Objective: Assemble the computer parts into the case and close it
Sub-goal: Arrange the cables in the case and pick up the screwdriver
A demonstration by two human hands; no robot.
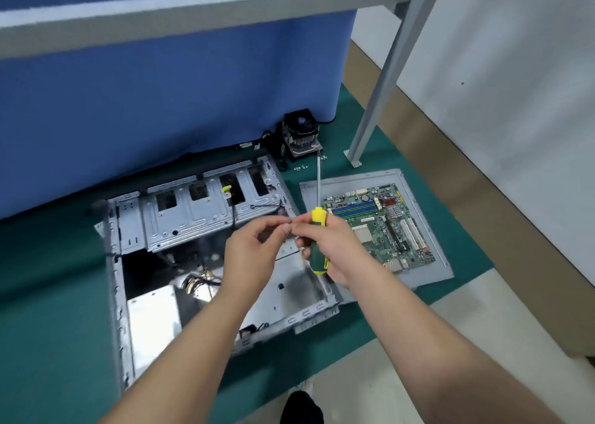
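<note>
- Open grey metal computer case laid on its side on green floor mat, interior exposed.
- Yellow-and-green-handled screwdriver gripped by right hand, shaft pointed away.
- Left hand fingertips pinched w/ right's over case; item held too small to tell.
- Green motherboard rested on flat grey side panel, right of case.
- Black CPU cooler fan seen beyond, near blue partition.

Green mat bears case; panel; cooler.
</note>
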